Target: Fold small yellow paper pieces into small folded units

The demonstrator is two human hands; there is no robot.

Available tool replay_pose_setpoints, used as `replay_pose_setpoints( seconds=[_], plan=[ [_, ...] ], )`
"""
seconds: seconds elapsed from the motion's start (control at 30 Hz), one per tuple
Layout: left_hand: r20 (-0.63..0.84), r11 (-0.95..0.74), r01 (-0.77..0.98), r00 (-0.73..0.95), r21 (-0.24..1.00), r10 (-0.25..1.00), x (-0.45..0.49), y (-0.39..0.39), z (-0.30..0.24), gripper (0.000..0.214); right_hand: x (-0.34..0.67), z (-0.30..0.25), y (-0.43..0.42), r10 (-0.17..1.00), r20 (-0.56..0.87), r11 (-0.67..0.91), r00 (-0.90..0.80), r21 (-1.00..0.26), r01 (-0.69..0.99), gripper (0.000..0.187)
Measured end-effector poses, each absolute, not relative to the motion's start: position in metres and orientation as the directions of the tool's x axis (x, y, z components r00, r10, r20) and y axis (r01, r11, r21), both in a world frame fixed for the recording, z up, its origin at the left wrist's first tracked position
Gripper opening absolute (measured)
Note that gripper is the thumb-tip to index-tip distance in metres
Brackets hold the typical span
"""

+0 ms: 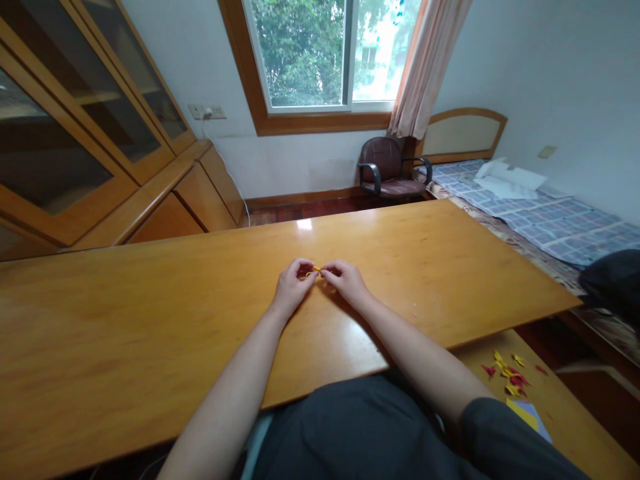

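Note:
A small piece of folded yellow paper (pixel 316 269) is pinched between my two hands, just above the middle of the wooden table (pixel 150 320). My left hand (pixel 294 285) grips its left end between thumb and fingertips. From the other side, the thumb and forefinger of my right hand (pixel 346 280) are closed on the right end. The fingertips of both hands nearly meet and cover much of the paper, so its exact shape is too small to make out.
On a lower surface (pixel 565 400) at right lie several small yellow and red folded paper figures (pixel 511 375), beside yellow and pale paper sheets (pixel 530 417). A maroon armchair (pixel 383 163) stands beyond the table. A bed (pixel 540 207) with a dark bag (pixel 613 283) is at right, a glass-door cabinet (pixel 120 177) at left.

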State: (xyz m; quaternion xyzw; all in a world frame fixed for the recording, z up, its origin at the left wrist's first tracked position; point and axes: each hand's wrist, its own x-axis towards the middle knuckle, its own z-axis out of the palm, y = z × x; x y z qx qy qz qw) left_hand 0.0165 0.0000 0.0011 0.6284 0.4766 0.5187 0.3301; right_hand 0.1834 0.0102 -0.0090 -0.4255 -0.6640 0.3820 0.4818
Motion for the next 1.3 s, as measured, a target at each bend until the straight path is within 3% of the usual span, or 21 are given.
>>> replay_pose_setpoints(
  seconds=[0.2, 0.37, 0.83, 1.07, 1.3],
  plan=[
    [0.361, -0.353, 0.253, 0.014, 0.901, 0.932, 0.017, -0.001, 0.004, 0.022, 0.185, -0.003, 0.008, 0.898, 0.406, 0.441, -0.173, -0.830, 0.343, 0.010],
    [0.409, -0.415, 0.344, 0.094, 0.842, 0.908, 0.015, -0.001, 0.007, 0.007, 0.186, 0.000, 0.007, 0.877, 0.441, 0.479, -0.189, -0.792, 0.377, 0.009],
    [0.475, -0.491, 0.415, 0.149, 0.766, 0.867, 0.014, -0.003, 0.008, 0.005, 0.181, -0.007, 0.006, 0.914, 0.387, 0.404, -0.123, -0.835, 0.375, 0.009],
    [0.466, -0.493, 0.370, 0.165, 0.788, 0.869, 0.014, -0.003, 0.009, 0.006, 0.188, -0.002, 0.007, 0.869, 0.442, 0.495, -0.224, -0.754, 0.431, 0.008],
    [0.465, -0.518, 0.364, 0.228, 0.774, 0.855, 0.009, -0.002, 0.013, 0.004, 0.198, -0.004, 0.010, 0.803, 0.492, 0.592, -0.335, -0.721, 0.361, 0.012]
  ],
)
